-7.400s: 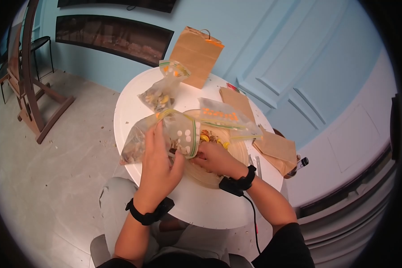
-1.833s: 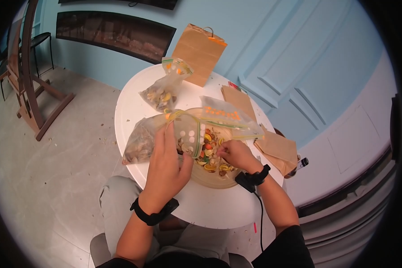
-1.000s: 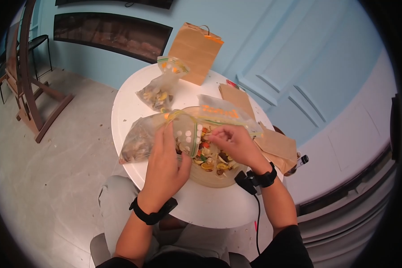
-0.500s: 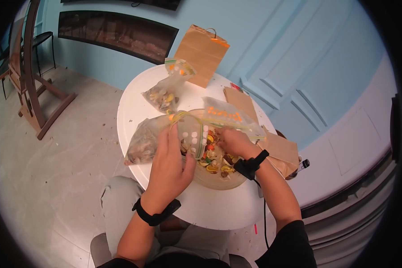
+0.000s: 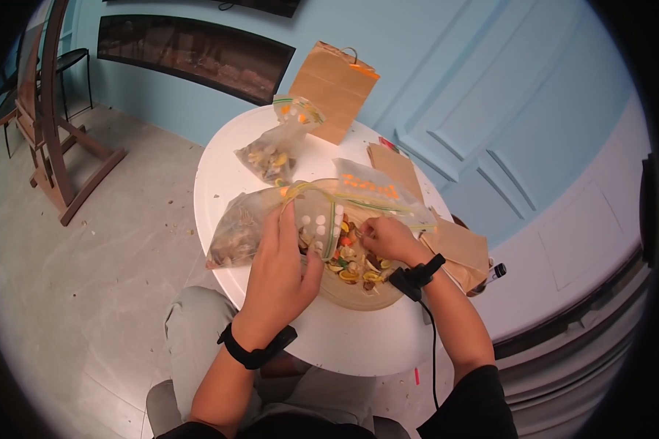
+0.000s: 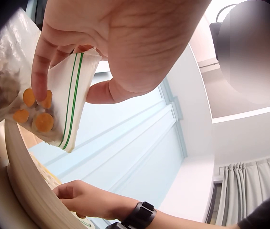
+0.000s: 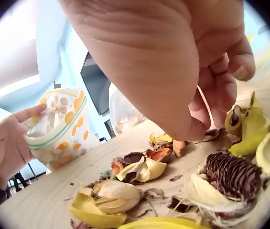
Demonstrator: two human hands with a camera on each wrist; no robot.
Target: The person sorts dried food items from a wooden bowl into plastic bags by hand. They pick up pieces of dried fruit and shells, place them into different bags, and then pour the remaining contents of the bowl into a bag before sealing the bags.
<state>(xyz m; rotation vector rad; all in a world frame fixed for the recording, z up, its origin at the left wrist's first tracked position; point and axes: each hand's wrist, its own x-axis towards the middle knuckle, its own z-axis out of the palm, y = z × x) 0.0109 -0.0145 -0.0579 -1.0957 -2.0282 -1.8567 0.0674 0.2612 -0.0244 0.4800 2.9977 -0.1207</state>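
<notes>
My left hand [image 5: 278, 282] grips the mouth of a clear zip bag [image 5: 245, 223], its fingers outside and thumb at the rim. The bag leans over the left side of a round wooden tray [image 5: 337, 296], dried pieces inside it. In the left wrist view, orange dots mark the bag [image 6: 43, 121] beside a green zip strip. My right hand [image 5: 392, 240] is low over the tray, thumb and fingertips together at a dark dried flake [image 7: 215, 135]. Around it lie potpourri pieces [image 7: 144, 169], yellow peels [image 7: 249, 136] and a small pine cone [image 7: 235, 176].
A second filled zip bag [image 5: 267, 155] stands farther back on the white table [image 5: 220, 161]. Another zip bag [image 5: 370, 183] overlaps the tray's far rim. A brown paper bag [image 5: 333, 91] stands at the back, with folded paper bags [image 5: 458, 252] at the right. A wooden easel [image 5: 51, 146] stands left.
My right hand moved from the tray's middle up beside the bag's mouth, then back down over the potpourri. The left hand keeps its grip on the bag.
</notes>
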